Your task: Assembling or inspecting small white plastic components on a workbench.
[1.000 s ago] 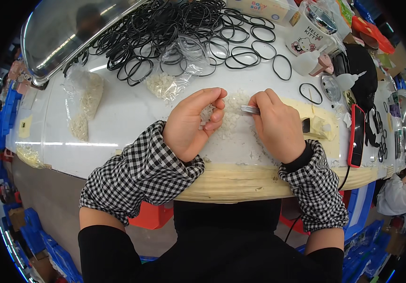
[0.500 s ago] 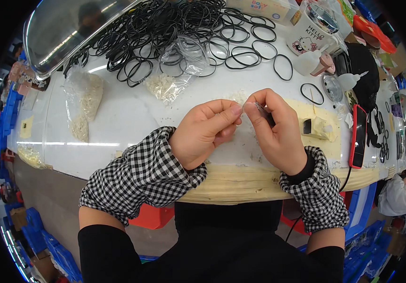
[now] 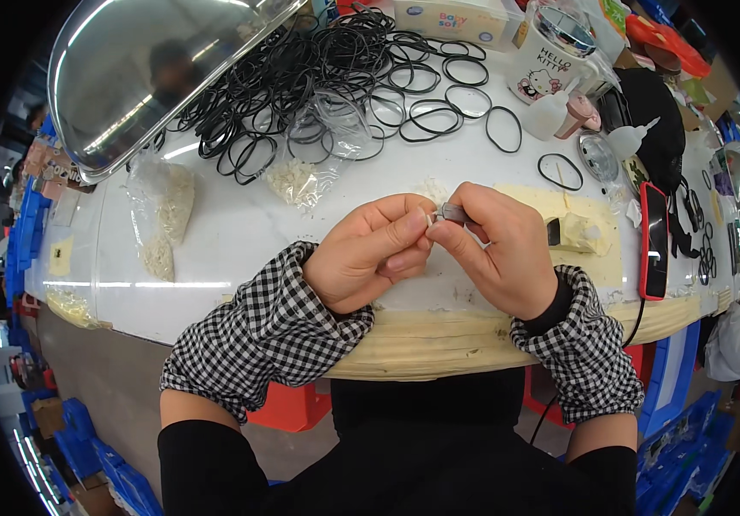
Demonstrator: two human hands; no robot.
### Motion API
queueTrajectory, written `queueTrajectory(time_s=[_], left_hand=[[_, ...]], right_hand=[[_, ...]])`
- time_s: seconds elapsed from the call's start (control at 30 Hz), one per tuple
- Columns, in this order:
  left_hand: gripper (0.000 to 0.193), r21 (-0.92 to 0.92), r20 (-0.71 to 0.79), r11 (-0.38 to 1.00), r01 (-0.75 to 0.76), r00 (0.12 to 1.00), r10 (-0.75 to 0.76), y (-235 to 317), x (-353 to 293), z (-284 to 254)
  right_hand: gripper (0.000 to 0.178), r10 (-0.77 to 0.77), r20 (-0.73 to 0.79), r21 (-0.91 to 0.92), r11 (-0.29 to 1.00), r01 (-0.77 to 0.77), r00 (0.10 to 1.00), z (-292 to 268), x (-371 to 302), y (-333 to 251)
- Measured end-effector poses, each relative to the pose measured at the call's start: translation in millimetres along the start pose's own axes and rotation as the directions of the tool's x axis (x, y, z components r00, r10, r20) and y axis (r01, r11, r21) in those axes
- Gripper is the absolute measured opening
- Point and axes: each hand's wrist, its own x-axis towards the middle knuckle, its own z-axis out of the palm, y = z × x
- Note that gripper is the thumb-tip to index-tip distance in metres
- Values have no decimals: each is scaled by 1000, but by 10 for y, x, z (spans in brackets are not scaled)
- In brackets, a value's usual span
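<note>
My left hand (image 3: pixel 368 251) is closed in a pinch around a tiny whitish piece (image 3: pixel 430 221), mostly hidden by the fingertips. Just to its right, my right hand (image 3: pixel 506 254) grips a small grey tool (image 3: pixel 452 211) between thumb and forefinger. The tool's end lies close against the whitish piece; its exact kind is hidden by the fingers. Beyond the fingertips, small pale bits (image 3: pixel 428 188) lie scattered on the white tabletop (image 3: pixel 250 228). A clear plastic bag (image 3: pixel 293 183) of similar pale bits lies open-ended behind my left hand.
A large heap of black rubber rings (image 3: pixel 301 82) covers the back. Another bag of pale bits (image 3: pixel 168 211) lies left, near a shiny curved cover (image 3: pixel 155 77). On the right are a yellow taped patch (image 3: pixel 598 262), a red-cased phone (image 3: pixel 655 241), a squeeze bottle (image 3: pixel 550 112) and a mug (image 3: pixel 550 60).
My right hand has come slightly left and turned, so the grey tool now shows at the left fingertips. The whole view has shifted a little.
</note>
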Motion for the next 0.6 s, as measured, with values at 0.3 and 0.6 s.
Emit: queueTrajectory(time_s=[0.3,0.6], left_hand=[[20,-36,45,999,9,999,-7,-16,-1,-16],[20,-30,73,1000,0,997,3,-21,3,-39]], right_hand=[[33,-14,-6,7,1000,14,1000,18,-16,6],[34,-2,46,17,1000,1,999,-3,-22,-1]])
